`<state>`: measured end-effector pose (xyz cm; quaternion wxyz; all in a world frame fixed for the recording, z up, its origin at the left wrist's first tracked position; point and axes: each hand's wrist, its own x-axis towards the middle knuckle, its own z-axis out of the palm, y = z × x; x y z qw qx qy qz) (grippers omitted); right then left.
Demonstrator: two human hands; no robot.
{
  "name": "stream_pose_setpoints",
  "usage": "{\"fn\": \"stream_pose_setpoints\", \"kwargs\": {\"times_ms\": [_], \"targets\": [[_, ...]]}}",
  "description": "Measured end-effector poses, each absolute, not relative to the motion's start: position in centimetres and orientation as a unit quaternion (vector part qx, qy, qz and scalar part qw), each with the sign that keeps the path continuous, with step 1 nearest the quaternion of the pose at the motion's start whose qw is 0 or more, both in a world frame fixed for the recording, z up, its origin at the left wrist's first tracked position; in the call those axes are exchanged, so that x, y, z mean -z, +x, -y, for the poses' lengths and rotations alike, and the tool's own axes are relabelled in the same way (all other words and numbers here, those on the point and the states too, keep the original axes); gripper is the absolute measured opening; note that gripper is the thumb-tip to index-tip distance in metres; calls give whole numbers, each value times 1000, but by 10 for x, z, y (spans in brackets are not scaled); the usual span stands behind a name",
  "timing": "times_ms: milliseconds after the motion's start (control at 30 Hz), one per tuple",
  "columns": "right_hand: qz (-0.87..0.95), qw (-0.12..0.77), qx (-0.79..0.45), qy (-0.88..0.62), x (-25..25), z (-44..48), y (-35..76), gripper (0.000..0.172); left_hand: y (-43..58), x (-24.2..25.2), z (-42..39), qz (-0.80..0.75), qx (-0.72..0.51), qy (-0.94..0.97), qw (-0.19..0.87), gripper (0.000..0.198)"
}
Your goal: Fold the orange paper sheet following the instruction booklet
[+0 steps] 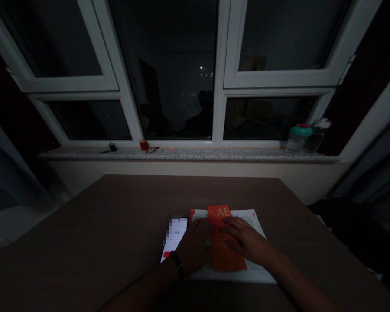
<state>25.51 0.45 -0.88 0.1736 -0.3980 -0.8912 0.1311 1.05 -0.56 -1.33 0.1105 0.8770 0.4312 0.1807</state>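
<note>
An orange paper strip (pixel 225 255) with the letters "AE" near its top lies over a white printed booklet (pixel 256 219) on the table. My left hand (pixel 195 242), a dark band on its wrist, rests on the left part of the booklet beside the strip's left edge. Flat on the strip and the booklet's right side lies my right hand (pixel 245 238), its fingers spread and pointing left. Neither hand is closed round anything. A lit phone (pixel 175 234) showing a timer is just left of my left hand, which partly covers it.
The brown table (pixel 123 225) reaches toward a speckled windowsill (pixel 195 154). On the sill stand a clear jar with a teal lid (pixel 299 138), a bottle (pixel 318 136), a small red jar (pixel 144 144) and a small dark bottle (pixel 112 147). The room is dim.
</note>
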Motion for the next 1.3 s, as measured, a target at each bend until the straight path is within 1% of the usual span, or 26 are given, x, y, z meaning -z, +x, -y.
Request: {"fn": "stream_pose_setpoints", "kwargs": {"times_ms": [200, 333, 500, 633, 767, 1000, 1133, 1300], "targets": [[891, 172, -125, -401, 11, -5, 256, 37, 11, 6, 8, -421, -183, 881, 113, 55], [890, 173, -128, -401, 10, -4, 256, 37, 10, 9, 7, -412, -200, 882, 109, 56], [892, 172, -126, -399, 9, -4, 255, 37, 7, 15, 3, -398, -223, 885, 95, 51], [893, 171, -127, -396, 10, -5, 256, 38, 7, 12, 3, -391, -215, 890, 98, 53], [895, 172, -127, -392, 11, -5, 256, 38, 7, 12, 3, -391, -215, 889, 105, 50], [893, 172, -135, -394, 9, -4, 257, 38, 6, 15, 2, -393, -208, 890, 95, 51], [892, 168, -136, -398, 7, -4, 256, 37, 6, 13, 3, -381, -215, 896, 81, 43], [892, 164, -132, -401, 9, -5, 257, 38, 7, 14, 2, -392, -221, 890, 74, 39]]}}
